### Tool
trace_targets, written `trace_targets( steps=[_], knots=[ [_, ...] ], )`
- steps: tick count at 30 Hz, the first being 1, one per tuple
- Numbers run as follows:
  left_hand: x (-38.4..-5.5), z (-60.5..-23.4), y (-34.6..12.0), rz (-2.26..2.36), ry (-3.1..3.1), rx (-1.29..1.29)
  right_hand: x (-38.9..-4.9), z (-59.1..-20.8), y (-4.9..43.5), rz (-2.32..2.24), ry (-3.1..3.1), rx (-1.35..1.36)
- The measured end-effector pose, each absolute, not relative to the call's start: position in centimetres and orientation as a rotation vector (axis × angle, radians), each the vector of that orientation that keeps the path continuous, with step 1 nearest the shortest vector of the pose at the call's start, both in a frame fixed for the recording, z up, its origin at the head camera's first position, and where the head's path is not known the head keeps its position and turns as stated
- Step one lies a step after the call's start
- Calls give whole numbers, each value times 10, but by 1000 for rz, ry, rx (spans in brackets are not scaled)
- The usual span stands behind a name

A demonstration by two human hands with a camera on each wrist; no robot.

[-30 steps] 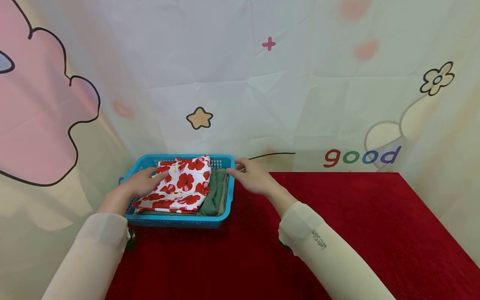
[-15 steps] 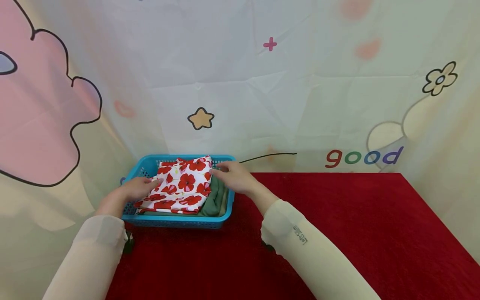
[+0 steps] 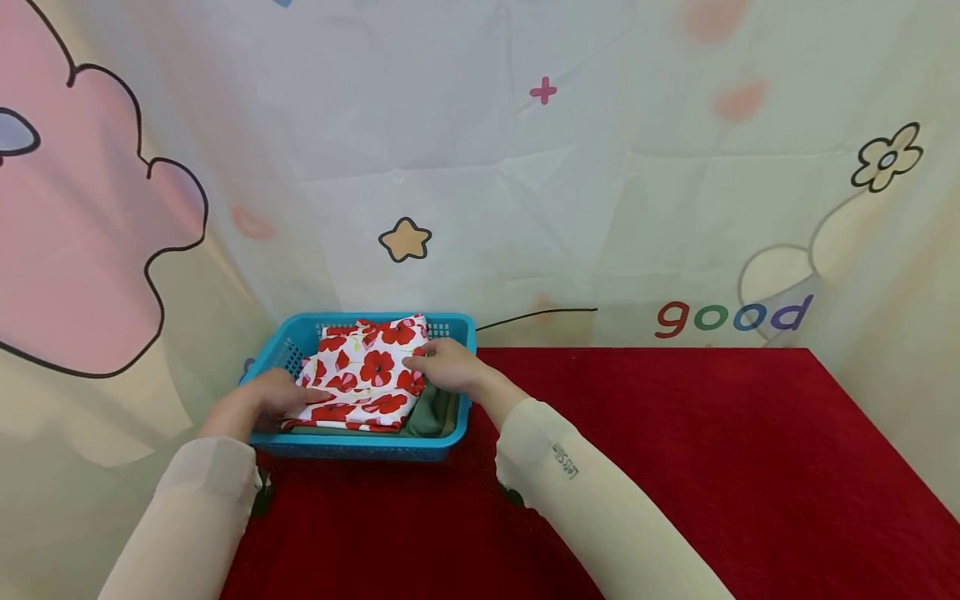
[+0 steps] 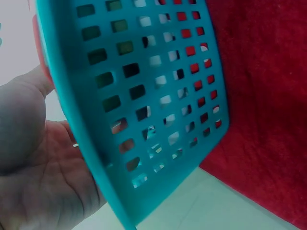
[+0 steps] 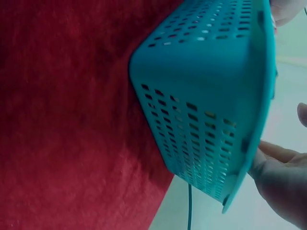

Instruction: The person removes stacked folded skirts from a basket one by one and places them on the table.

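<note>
In the head view, a folded white garment with red flowers lies on a folded green garment inside a blue plastic basket. My left hand reaches in over the left rim, its thumb laid on the floral fabric near the front left. The fingers of that hand are mostly hidden inside the basket. At the right side of the floral garment, my right hand touches its edge with thumb and fingertips. In the right wrist view, the thumb and fingers of the right hand stand apart above the basket rim.
The basket stands at the back left of a table with a red cloth. A pale printed curtain hangs behind and at both sides. A thin dark line runs beyond the basket in the right wrist view.
My right hand has moved left from the basket's right rim onto the floral garment's edge. My left hand has slid nearer the basket's front and lower beside the garment.
</note>
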State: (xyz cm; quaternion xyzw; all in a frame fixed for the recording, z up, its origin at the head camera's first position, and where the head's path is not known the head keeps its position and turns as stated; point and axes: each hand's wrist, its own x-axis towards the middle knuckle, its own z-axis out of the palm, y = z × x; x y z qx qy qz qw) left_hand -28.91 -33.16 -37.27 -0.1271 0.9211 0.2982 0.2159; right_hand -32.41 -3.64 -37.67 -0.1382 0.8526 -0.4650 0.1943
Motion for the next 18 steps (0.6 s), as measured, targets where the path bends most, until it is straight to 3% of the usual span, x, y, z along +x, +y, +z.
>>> trace_targets(
  steps=[18],
  knots=[
    [-294,-376,-336,812,2555,-438,-329,-390,-58,-1417,2334,-161]
  ],
)
